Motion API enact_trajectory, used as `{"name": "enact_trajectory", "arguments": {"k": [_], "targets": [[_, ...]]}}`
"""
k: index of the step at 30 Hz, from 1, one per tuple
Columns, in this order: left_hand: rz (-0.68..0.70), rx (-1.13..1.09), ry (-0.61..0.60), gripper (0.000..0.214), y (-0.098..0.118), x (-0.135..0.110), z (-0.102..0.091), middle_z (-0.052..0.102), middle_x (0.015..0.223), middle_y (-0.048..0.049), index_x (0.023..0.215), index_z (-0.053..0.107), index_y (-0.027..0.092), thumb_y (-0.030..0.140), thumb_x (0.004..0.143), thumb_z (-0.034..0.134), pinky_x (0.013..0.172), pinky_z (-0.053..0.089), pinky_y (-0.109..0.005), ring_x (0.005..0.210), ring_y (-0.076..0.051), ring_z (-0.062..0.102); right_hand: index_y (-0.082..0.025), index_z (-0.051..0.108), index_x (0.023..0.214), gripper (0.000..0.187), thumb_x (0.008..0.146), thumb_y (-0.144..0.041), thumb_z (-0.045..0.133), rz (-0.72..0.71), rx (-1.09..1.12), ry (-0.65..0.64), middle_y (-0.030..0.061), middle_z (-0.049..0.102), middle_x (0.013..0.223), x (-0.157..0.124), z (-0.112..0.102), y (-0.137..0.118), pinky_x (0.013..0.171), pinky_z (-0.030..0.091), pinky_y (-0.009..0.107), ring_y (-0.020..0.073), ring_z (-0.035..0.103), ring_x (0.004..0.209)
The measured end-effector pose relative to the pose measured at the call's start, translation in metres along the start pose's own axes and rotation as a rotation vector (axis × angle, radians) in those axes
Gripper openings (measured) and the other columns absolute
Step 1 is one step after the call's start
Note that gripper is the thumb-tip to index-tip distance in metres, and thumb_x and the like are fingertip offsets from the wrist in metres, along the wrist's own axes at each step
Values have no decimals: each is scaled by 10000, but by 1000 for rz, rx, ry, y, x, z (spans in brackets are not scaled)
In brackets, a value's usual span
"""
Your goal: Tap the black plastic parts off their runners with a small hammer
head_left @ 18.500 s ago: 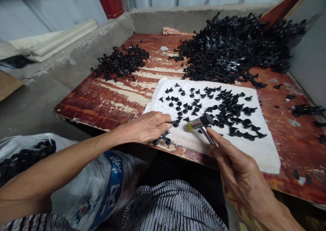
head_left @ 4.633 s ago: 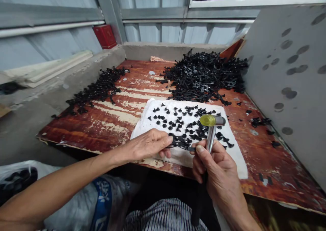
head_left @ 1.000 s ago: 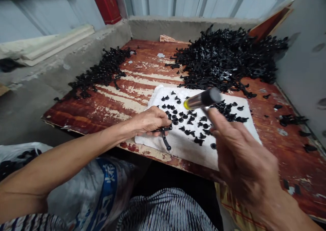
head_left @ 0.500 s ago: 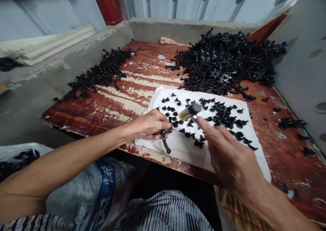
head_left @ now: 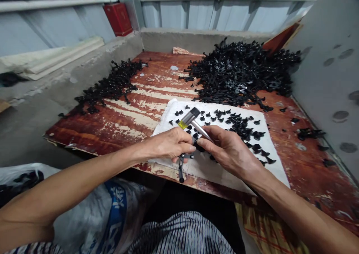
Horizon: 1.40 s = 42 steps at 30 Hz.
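Note:
My left hand (head_left: 175, 143) is closed on a black jointed bracket (head_left: 181, 170), whose curved arm hangs below the fingers near the table's front edge. In my right hand (head_left: 224, 149) is a small hammer (head_left: 191, 116) with a metal handle, a black face and a yellow one. The hammer's head lies just above my left hand, and my right fingertips are close to the left ones. Whether the right fingers also touch a black part between the hands, I cannot tell. Small black suction cups (head_left: 242, 125) stand and lie on a white cloth (head_left: 224, 175) beneath both hands.
A large heap of black parts (head_left: 238, 74) covers the back right of the worn reddish table (head_left: 151, 115). Another pile of black brackets (head_left: 112, 84) lies along the left edge. A red box (head_left: 117, 19) stands on the ledge. Below left is a white sack (head_left: 84, 216).
My right hand has come left and closer to my left hand, and the hammer head has moved left. The bracket's arm now hangs more steeply. The camera view has shifted slightly.

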<state>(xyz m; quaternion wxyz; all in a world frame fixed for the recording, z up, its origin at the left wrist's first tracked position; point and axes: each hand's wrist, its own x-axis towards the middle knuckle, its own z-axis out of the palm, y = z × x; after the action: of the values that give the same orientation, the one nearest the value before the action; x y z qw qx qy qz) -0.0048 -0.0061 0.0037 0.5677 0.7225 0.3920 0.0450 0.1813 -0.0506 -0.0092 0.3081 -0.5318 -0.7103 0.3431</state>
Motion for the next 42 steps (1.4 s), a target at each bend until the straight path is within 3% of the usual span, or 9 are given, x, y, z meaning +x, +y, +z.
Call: {"name": "enact_trajectory", "arguments": {"k": [6, 10, 12, 14, 17, 20, 27, 33, 42], "targets": [[54, 83, -20, 221, -5, -2, -3, 612, 611, 11, 660, 556, 144, 257, 838, 491, 428, 361, -179, 441, -56, 498, -166, 580, 760, 134, 775, -297, 558, 104, 130, -30, -29, 492, 583, 17, 12, -1, 446, 274, 229, 103, 397, 503], [63, -1, 336, 154, -11, -8, -2, 575, 652, 23, 778, 596, 145, 294, 759, 633, 520, 404, -192, 587, -85, 535, -168, 568, 791, 165, 776, -330, 542, 139, 217, 33, -53, 465, 568, 19, 9, -5, 420, 272, 224, 80, 352, 440], [39, -197, 572, 292, -13, -14, 0, 604, 806, 1, 919, 581, 154, 293, 700, 715, 586, 452, -208, 692, -101, 571, -173, 554, 799, 179, 787, -351, 547, 154, 253, 80, -72, 432, 539, 19, 7, -7, 401, 257, 223, 69, 318, 402], [-35, -491, 649, 383, -13, -20, 5, 616, 904, -26, 981, 544, 161, 282, 679, 748, 607, 492, -240, 735, -121, 603, -178, 542, 809, 183, 798, -360, 550, 164, 283, 118, -87, 404, 516, 20, 7, -8, 387, 247, 223, 64, 300, 376], [-125, -905, 482, 288, -9, -26, 13, 635, 869, -39, 907, 543, 146, 231, 706, 732, 558, 511, -268, 681, -139, 631, -182, 540, 827, 173, 805, -351, 566, 175, 333, 154, -102, 373, 485, 21, 10, -10, 375, 244, 223, 64, 296, 354], [-145, -1050, 392, 147, -5, -25, 18, 623, 781, -21, 801, 564, 129, 177, 743, 690, 451, 473, -236, 598, -130, 628, -181, 543, 833, 150, 803, -324, 579, 193, 376, 148, -108, 372, 465, 22, 16, -14, 363, 235, 220, 62, 294, 341], [-174, -877, 509, 133, -8, -9, 4, 572, 610, 23, 682, 584, 94, 111, 808, 623, 291, 221, -133, 351, -3, 398, -177, 553, 803, 196, 813, -368, 598, 209, 345, 176, -90, 405, 477, 9, 7, -14, 334, 228, 208, 60, 322, 342], [-195, -812, 534, 167, -13, 2, -4, 532, 544, 34, 640, 599, 81, 84, 806, 625, 287, 200, -134, 329, 11, 359, -187, 546, 818, 210, 822, -386, 613, 219, 361, 246, -85, 415, 483, -15, -10, -7, 305, 258, 201, 67, 353, 345], [-257, -803, 549, 230, -15, 10, -7, 439, 464, 53, 577, 603, 80, 73, 807, 607, 270, 183, -123, 310, 10, 320, -185, 564, 844, 212, 851, -392, 610, 229, 368, 268, -73, 423, 544, -36, -11, 6, 295, 233, 186, 51, 327, 360]]}}
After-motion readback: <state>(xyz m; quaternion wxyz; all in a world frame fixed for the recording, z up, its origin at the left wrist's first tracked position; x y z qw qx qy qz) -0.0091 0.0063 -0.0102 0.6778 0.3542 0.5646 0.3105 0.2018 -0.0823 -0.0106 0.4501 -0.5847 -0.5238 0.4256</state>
